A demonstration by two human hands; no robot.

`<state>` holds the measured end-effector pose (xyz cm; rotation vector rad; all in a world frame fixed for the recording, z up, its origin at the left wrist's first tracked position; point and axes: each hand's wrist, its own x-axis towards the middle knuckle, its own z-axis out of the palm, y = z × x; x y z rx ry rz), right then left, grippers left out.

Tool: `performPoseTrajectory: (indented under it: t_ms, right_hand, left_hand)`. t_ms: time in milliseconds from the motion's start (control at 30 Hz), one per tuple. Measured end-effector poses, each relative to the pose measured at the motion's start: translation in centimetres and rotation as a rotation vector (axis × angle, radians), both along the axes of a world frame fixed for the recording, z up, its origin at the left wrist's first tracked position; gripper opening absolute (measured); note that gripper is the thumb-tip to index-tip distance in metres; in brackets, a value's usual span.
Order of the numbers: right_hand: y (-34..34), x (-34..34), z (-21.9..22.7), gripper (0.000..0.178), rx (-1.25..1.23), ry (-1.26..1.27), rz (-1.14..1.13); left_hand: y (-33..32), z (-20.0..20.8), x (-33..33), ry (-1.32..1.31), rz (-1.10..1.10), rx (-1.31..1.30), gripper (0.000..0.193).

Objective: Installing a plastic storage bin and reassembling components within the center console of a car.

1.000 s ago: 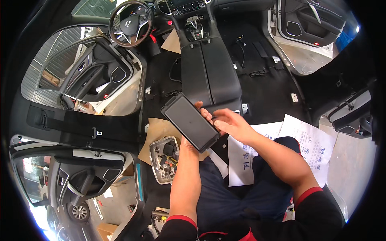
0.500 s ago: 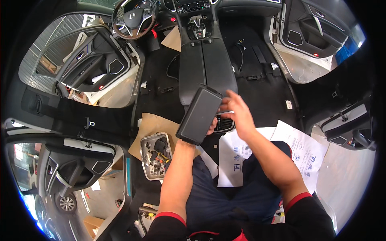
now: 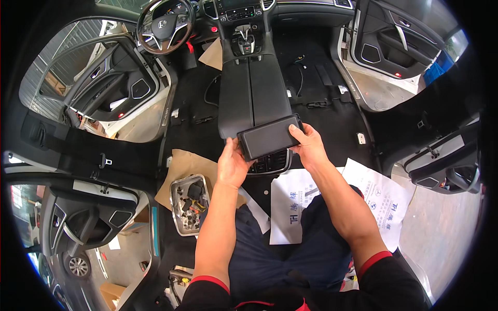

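Observation:
A black rectangular tray-like panel point(image 3: 267, 138) with a raised rim is held above the rear end of the black centre console point(image 3: 254, 96), its right end slightly higher. My right hand point(image 3: 310, 145) grips the right end, thumb on the top face and fingers beneath. At the other end my left hand point(image 3: 234, 164) holds the lower left corner; its fingers are partly hidden under the panel. Just below the panel, the console's rear air vents point(image 3: 271, 161) show in part.
To the left, a metal tray point(image 3: 179, 220) of small parts and tools rests on brown paper point(image 3: 181, 161). White printed paper sheets point(image 3: 282, 228) lie around my legs. A steering wheel point(image 3: 165, 25) is ahead at the left. Open car doors point(image 3: 116, 85) stand at both sides; black floor lining point(image 3: 332, 124) surrounds the console.
The panel has turned from steeply slanted to nearly level. My right hand, apart from it before, now grips its right end, and my left hand has moved to its left end.

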<state>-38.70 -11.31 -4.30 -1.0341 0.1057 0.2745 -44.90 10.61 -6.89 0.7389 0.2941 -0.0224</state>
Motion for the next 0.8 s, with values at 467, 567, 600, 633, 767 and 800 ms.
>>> performPoseTrajectory:
  t_ms: [467,567,600,633,767,800]
  right_hand:
    - [0.9,0.3,-2.2,0.056,-0.114,0.011,0.131]
    - [0.9,0.3,-2.1,0.059,-0.176,0.048,0.174]
    - [0.9,0.3,-2.3,0.059,-0.177,0.049,0.174]
    - [1.0,0.4,-2.5,0.058,-0.191,0.052,0.179]
    - [1.2,0.2,-2.1,0.058,-0.242,0.073,0.186]
    - [1.2,0.2,-2.0,0.058,-0.242,0.074,0.186]
  left_hand:
    - [-0.1,0.7,-0.7,-0.155,0.114,0.312,0.044]
    - [0.0,0.7,-0.7,-0.159,0.115,0.319,0.045]
    - [0.1,0.7,-0.7,-0.158,0.115,0.319,0.045]
    - [0.1,0.6,-0.6,-0.155,0.121,0.314,0.045]
    - [0.2,0.7,-0.6,-0.134,0.108,0.301,0.043]
    - [0.3,0.7,-0.6,-0.132,0.108,0.3,0.043]
